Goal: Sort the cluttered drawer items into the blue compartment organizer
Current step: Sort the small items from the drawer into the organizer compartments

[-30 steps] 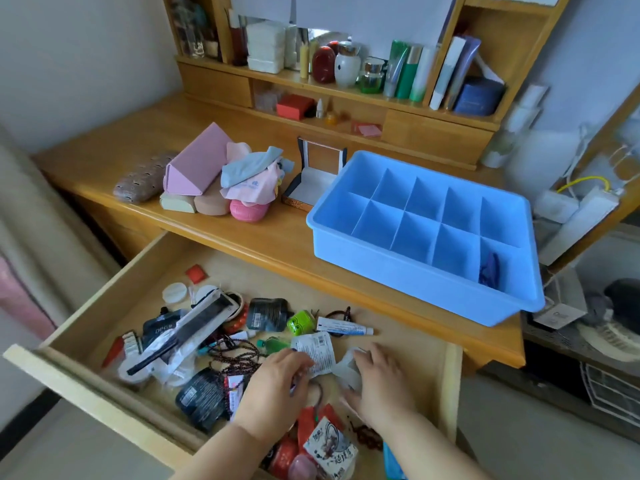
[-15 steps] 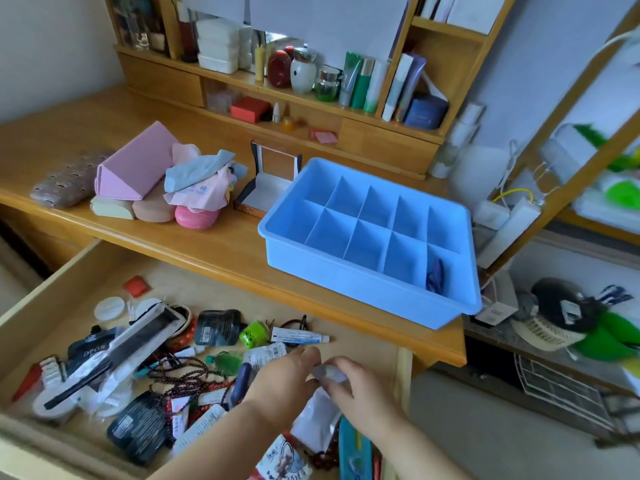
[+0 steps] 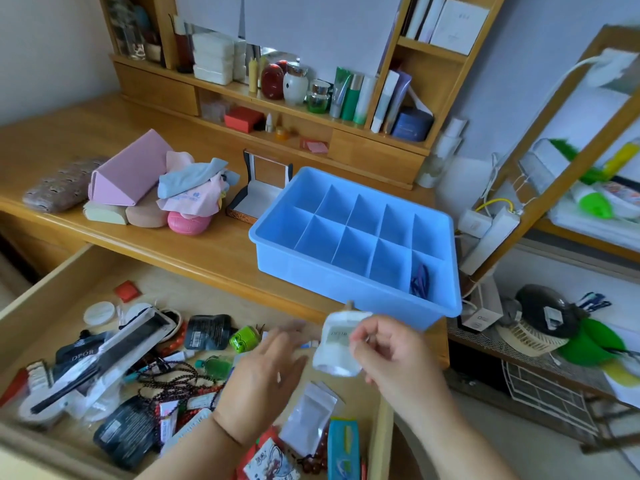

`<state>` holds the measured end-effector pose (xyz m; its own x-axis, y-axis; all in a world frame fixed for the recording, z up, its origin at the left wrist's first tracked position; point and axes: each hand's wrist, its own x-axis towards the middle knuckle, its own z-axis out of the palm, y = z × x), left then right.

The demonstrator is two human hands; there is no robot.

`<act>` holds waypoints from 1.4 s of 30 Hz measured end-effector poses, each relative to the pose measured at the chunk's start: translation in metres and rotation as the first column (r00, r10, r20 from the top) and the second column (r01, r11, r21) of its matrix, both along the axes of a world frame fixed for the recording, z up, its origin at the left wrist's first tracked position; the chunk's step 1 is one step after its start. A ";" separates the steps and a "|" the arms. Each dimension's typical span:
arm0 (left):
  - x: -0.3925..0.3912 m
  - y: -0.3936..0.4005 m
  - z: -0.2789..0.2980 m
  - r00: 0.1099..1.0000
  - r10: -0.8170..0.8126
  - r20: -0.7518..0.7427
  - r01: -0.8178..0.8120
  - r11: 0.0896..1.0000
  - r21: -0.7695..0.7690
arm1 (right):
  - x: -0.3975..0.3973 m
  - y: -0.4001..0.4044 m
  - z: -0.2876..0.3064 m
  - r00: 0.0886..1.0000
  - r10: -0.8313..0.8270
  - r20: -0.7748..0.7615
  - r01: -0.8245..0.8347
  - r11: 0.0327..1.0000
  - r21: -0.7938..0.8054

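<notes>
The right hand (image 3: 388, 351) has lifted a small white pouch (image 3: 337, 344) out of the drawer (image 3: 52, 289), its grip pinching the pouch just below the blue organizer (image 3: 349, 289) on the worktop (image 3: 207, 251). The left hand (image 3: 266, 372), on the pouch half a second ago, has let go and hovers with fingers spread and empty.

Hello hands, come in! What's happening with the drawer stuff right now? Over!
Right hand pinching white pouch, lifted over drawer. Left hand open, holding nothing. Organizer nearly bare, one dark blue item in near right compartment. Path clear.

Left hand (image 3: 266, 372) motion-blurred; white pouch (image 3: 337, 344) print unreadable.
</notes>
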<state>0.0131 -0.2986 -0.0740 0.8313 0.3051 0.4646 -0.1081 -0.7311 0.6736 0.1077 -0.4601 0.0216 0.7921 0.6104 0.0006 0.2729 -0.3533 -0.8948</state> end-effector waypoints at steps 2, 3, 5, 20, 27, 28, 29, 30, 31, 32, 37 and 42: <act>-0.001 0.014 -0.007 0.997 0.067 -0.028 -0.067 0.998 0.004 | 0.016 -0.003 0.029 0.979 -0.074 0.190 0.064 0.996 0.057; -0.002 0.021 -0.013 0.992 0.106 -0.075 -0.104 0.994 0.035 | 0.030 -0.004 0.043 0.955 -0.132 0.267 0.115 0.990 0.077; -0.001 0.034 -0.025 0.954 0.192 -0.230 -0.172 0.980 0.103 | 0.067 -0.003 0.066 0.912 -0.206 0.354 0.211 0.977 0.024; 0.030 0.048 -0.047 0.561 0.289 -0.776 0.225 0.849 0.479 | 0.140 0.022 0.034 0.887 -0.134 0.442 0.363 0.793 -0.489; 0.015 0.035 0.014 0.815 -0.120 -0.567 0.133 0.991 -0.019 | 0.087 0.011 0.051 0.947 0.006 0.320 0.028 0.994 -0.102; 0.017 0.031 0.029 0.864 -0.167 -0.476 0.113 0.984 -0.141 | 0.075 0.013 0.052 0.953 0.103 0.284 -0.065 0.988 -0.139; 0.021 0.028 0.043 0.895 -0.204 -0.396 0.111 0.963 -0.246 | 0.065 0.015 0.052 0.947 0.196 0.256 -0.146 0.969 -0.201; 0.025 0.024 0.056 0.911 -0.243 -0.334 0.128 0.935 -0.330 | 0.055 0.018 0.050 0.932 0.277 0.234 -0.211 0.938 -0.274; 0.028 0.021 0.067 0.915 -0.288 -0.281 0.160 0.901 -0.402 | 0.047 0.020 0.048 0.913 0.341 0.222 -0.255 0.905 -0.341; 0.030 0.018 0.076 0.912 -0.336 -0.235 0.199 0.864 -0.462 | 0.042 0.022 0.046 0.895 0.383 0.228 -0.276 0.878 -0.391; 0.032 0.005 0.077 0.924 -0.372 -0.089 0.249 0.763 -0.597 | 0.041 0.022 0.044 0.868 0.438 0.233 -0.305 0.841 -0.446; 0.023 0.017 0.047 1.000 -0.016 0.009 0.018 0.718 -0.696 | 0.077 0.006 0.054 0.974 0.094 0.204 -0.050 0.976 -0.212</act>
